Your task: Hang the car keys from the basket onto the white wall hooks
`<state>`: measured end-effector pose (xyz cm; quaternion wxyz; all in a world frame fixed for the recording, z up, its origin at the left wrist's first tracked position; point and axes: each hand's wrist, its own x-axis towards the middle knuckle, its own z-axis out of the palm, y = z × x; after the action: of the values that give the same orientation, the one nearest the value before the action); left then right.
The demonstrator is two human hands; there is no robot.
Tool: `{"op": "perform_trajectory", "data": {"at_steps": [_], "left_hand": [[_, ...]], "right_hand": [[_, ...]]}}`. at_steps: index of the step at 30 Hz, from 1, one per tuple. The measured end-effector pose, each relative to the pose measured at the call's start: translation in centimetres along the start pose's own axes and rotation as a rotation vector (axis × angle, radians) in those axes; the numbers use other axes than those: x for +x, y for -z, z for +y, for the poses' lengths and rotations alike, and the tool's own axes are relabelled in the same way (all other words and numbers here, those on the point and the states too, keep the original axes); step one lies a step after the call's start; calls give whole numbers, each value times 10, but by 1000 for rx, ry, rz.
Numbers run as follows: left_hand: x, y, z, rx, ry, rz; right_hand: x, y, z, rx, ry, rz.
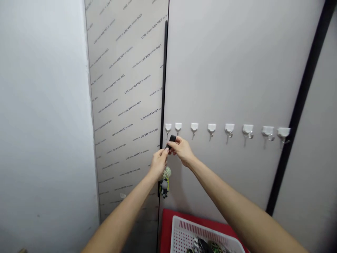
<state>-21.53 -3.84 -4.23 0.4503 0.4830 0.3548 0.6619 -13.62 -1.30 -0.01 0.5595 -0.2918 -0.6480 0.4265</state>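
Now left hand point(158, 163) and right hand point(183, 151) both nearly closed, pinching black tab point(171, 140); keychain point(164, 186) dangling below, just beside hooks point(194, 128).

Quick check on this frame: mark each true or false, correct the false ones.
The left hand and right hand both hold a black fob. True.
Eight white wall hooks run in one row, all bare. True.
A small figure charm hangs above the hooks. False: it dangles below the hands.
The white plastic basket sits on a blue surface. False: it sits on a red surface.
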Motion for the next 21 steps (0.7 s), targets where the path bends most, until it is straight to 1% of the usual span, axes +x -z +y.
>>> {"op": "perform_trajectory", "data": {"at_steps": [3, 6, 9, 11, 15, 19, 21], "left_hand": [[2, 1, 1, -75, -16, -11], [7, 3, 0, -154, -3, 60], [16, 4, 2, -187, 6, 104], [23, 2, 4, -181, 16, 127], [34, 0, 3, -134, 50, 166], [38, 1, -7, -21, 130, 131], [39, 2, -14, 62, 128, 119]], "right_hand": [[2, 0, 1, 87, 1, -15], [7, -1, 3, 156, -7, -28], [16, -5, 3, 185, -6, 39], [24, -8, 3, 140, -8, 113], [35, -14, 7, -60, 1, 234], [36, -14, 18, -209, 15, 313], [35, -11, 24, -241, 18, 318]]}}
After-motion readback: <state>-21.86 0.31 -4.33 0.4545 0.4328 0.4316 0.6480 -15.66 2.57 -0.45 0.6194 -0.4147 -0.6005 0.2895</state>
